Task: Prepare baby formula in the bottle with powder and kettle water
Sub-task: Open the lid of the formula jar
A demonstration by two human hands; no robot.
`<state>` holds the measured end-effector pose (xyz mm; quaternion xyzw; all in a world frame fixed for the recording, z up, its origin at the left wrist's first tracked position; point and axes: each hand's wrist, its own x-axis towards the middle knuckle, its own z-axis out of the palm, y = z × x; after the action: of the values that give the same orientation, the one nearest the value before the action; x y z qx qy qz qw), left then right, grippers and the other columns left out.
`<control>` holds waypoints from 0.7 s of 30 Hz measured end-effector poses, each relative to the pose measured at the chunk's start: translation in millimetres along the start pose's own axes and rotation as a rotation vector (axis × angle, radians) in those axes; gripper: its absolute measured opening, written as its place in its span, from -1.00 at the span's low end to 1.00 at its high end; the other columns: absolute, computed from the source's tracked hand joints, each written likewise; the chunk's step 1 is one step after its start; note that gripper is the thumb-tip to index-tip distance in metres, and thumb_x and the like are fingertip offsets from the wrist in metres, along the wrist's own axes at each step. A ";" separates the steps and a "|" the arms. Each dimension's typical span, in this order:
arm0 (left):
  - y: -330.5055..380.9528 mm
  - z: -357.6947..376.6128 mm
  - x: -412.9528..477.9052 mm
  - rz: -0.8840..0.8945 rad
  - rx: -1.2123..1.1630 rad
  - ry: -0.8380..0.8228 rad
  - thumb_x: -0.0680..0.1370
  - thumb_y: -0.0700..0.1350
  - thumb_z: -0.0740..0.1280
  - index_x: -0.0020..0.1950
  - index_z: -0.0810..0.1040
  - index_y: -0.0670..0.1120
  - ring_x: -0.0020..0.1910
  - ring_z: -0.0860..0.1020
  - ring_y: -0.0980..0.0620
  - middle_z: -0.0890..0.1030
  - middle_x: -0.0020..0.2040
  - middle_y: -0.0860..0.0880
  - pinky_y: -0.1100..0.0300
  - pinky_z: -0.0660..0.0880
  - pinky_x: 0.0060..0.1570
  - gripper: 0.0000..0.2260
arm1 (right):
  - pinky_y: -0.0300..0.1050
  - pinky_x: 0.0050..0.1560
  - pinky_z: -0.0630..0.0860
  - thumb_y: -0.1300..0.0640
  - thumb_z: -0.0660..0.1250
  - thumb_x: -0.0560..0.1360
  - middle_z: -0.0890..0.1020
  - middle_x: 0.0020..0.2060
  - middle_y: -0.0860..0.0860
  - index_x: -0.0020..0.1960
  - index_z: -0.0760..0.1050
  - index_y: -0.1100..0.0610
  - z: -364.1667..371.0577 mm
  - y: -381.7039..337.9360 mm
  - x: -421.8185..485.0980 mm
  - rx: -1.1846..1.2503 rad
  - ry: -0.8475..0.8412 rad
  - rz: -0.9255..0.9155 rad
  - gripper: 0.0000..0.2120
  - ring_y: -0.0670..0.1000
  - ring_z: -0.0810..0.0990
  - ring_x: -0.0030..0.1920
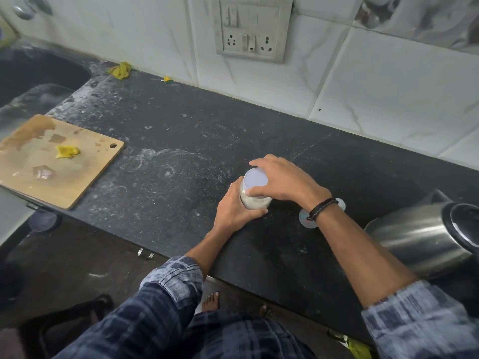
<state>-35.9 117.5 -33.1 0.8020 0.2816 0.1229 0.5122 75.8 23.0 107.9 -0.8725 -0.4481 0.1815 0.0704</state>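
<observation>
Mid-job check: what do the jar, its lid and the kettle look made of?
Jar: clear glass or plastic, cannot tell which; pale powder shows through its wall. Lid: matte, opaque, pale, probably plastic. Kettle: brushed steel by its silvery sheen and streaked reflections, with a glossy black rim, likely plastic.

Your counter (197, 141) is dark stone, speckled and matt, with dusty white smears on it. The kettle (414, 237) next to you is smooth, shiny metal. The jar (252, 202) is see-through, and its lid (256, 180) looks smooth and pale. The cutting board (77, 177) is stained wood. The wall tiles (388, 81) are white and glossy. Your sleeves (171, 275) are checked cloth.
</observation>
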 end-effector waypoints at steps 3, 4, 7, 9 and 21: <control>1.4 -0.6 -0.6 0.008 0.003 -0.001 0.23 0.15 0.65 0.43 0.30 0.29 0.25 0.51 0.20 0.53 0.28 0.26 0.06 0.50 0.26 -0.14 | 0.09 0.35 0.43 0.07 0.50 0.48 0.42 0.44 -0.06 0.58 0.27 -0.02 8.8 -3.5 0.3 -0.011 -0.001 -0.030 -0.26 0.09 0.27 0.50; 1.4 -0.8 -0.7 0.008 0.001 -0.001 0.23 0.15 0.65 0.43 0.30 0.30 0.26 0.50 0.20 0.53 0.28 0.27 0.06 0.50 0.26 -0.14 | 0.11 0.41 0.39 0.19 0.49 0.46 0.40 0.47 -0.08 0.58 0.25 -0.03 8.0 -3.3 0.4 0.010 -0.027 -0.038 -0.23 0.07 0.17 0.55; 1.7 -1.0 -1.0 0.007 -0.001 -0.001 0.23 0.16 0.65 0.43 0.30 0.30 0.23 0.51 0.21 0.53 0.26 0.27 0.08 0.50 0.24 -0.15 | 0.14 0.44 0.36 0.23 0.52 0.41 0.34 0.51 -0.08 0.59 0.18 -0.08 3.3 -3.7 0.0 0.042 -0.067 -0.040 -0.12 0.04 0.13 0.56; 1.4 -0.4 -0.7 0.010 0.001 -0.003 0.23 0.15 0.65 0.42 0.30 0.31 0.21 0.51 0.22 0.53 0.26 0.26 0.08 0.50 0.24 -0.15 | 0.11 0.35 0.42 0.03 0.55 0.42 0.38 0.46 -0.03 0.59 0.18 -0.08 5.9 -4.4 -0.4 0.030 -0.006 -0.006 -0.14 0.10 0.28 0.47; 1.0 0.4 -0.2 0.020 0.011 -0.003 0.24 0.15 0.65 0.46 0.28 0.28 0.23 0.51 0.21 0.52 0.32 0.23 0.14 0.47 0.22 -0.12 | 0.19 0.35 0.43 0.07 0.51 0.46 0.45 0.45 -0.05 0.57 0.21 -0.09 10.6 -3.0 -3.1 0.116 0.044 0.035 -0.22 0.12 0.31 0.48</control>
<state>-35.5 116.8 -32.3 0.8079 0.2733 0.1252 0.5069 67.8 21.8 99.7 -0.8786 -0.4198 0.1890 0.1273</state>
